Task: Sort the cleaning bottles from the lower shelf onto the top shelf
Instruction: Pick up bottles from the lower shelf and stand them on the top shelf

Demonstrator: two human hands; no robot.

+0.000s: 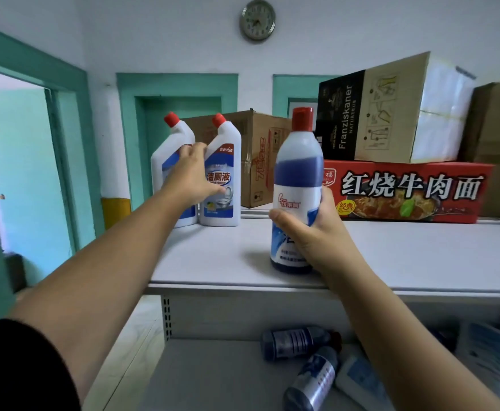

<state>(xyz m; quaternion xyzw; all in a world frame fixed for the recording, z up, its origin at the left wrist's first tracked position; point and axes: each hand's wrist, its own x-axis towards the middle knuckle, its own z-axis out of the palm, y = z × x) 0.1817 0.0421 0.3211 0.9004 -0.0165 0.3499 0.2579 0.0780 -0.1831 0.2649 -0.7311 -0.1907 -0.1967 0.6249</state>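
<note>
**Presently in hand: cleaning bottles, sort part done**

Top shelf point(391, 256), white: bears everything up here, and the gripped bottle's base meets it near the front edge. Whether that base is fully set down cannot be told.

Cartons, beyond and to the right of the right-hand grip: Franziskaner carton point(370, 114) stacked on a red noodle carton point(405, 191); brown carton point(260, 155) behind.

Lower shelf point(213, 375), straight below the grip: two dark blue bottles point(296, 342) lie on their sides beside a white one point(361, 378). The right hand is the nearer to them.

White toilet-cleaner bottles point(223, 173), a pair, angled necks, red caps, upright and touching each other. They stand left of the right-hand grip and further back.

Round bottle point(297, 173), upright, long axis vertical: translucent white, blue liquid filling roughly to the shoulder, red cap, white-and-blue label.

Right hand point(316, 232): wrapped round the round bottle's lower half, thumb across the front.

Left hand point(192, 176): fingers extended, laid flat against the white pair, thumb on the nearer label; it clasps nothing.

Judgement: the next move likely slides the round bottle left and back.
</note>
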